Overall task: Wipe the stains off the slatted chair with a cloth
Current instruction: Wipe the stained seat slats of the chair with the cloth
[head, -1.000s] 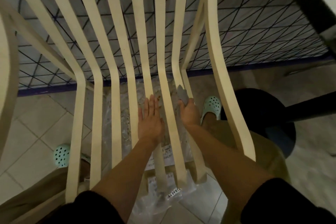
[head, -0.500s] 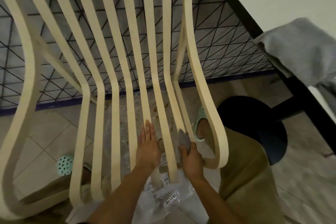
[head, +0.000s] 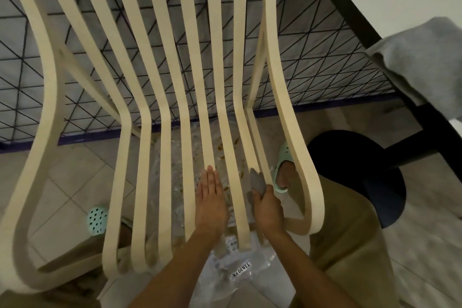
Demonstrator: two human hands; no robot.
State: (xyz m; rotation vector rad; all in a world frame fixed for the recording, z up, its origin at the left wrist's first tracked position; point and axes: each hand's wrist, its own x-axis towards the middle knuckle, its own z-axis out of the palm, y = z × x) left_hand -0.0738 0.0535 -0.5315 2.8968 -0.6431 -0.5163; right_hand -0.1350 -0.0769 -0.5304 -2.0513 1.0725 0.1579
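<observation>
Slatted chair [head: 220, 97] with cloth [head: 257, 182] pressed to a right-hand seat slat.
Right hand [head: 268, 209] grips the grey cloth; left hand [head: 210, 197] lies flat, fingers straight, on a stained middle slat.

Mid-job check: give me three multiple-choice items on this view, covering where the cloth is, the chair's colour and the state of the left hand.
1. Where is the cloth?
A. Draped over the chair back
B. In the right hand, against the right-side seat slats
C. On the floor

2. What colour is the slatted chair?
A. Black
B. Red
C. Cream

3. How is the left hand?
A. Clenched in a fist
B. Flat on a slat, fingers straight
C. Holding the cloth

Answers:
1. B: the right hand's fingers curl round it beside those slats.
2. C: every slat is pale cream.
3. B: its fingers lie straight along a slat.
</observation>
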